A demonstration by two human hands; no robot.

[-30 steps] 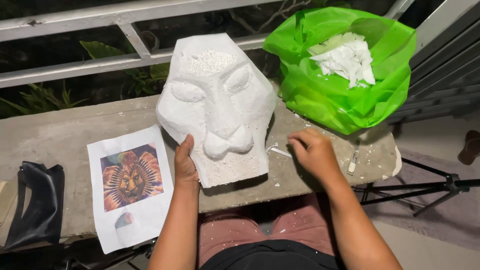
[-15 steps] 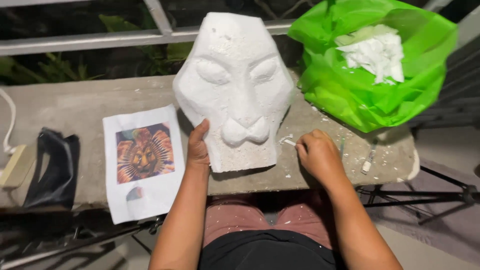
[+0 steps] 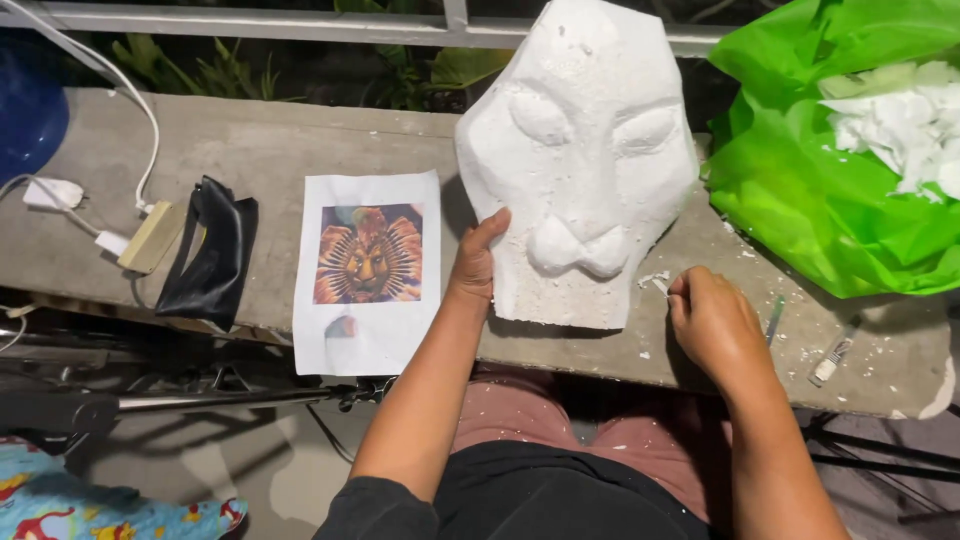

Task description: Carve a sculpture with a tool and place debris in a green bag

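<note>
Since the earlier frame our view has swung left, so the carved foam face [image 3: 580, 160] now sits right of centre and a cable and adapter have come into sight, while our hands have hardly shifted on the work. Our left hand [image 3: 476, 262] holds the face by its lower left edge, thumb up along the side and fingers tucked behind, the grip closed on the block and keeping it propped upright on the table [image 3: 250, 140]. Our right hand [image 3: 712, 325] rests on the table just beside the face's lower right corner, fingers curled in; it seems to pinch a small white scrap or thin tool at the fingertips, though we cannot tell which. The face already shows brow, eye hollows, nose and muzzle, so by our judgement the rough shaping is done and the finer detail and smoothing are left; the surface is coarse and unpainted. Left of it lies a printed picture [image 3: 368, 268] of a maned, lion-like mask, flat on the table and overhanging the near edge. Further left are a black pouch [image 3: 212, 250] and a white cable with its adapter [image 3: 52, 192]. To the right a green plastic bag [image 3: 830, 170] holds white foam offcuts, and a small tube [image 3: 832, 358] lies among crumbs near the edge.
</note>
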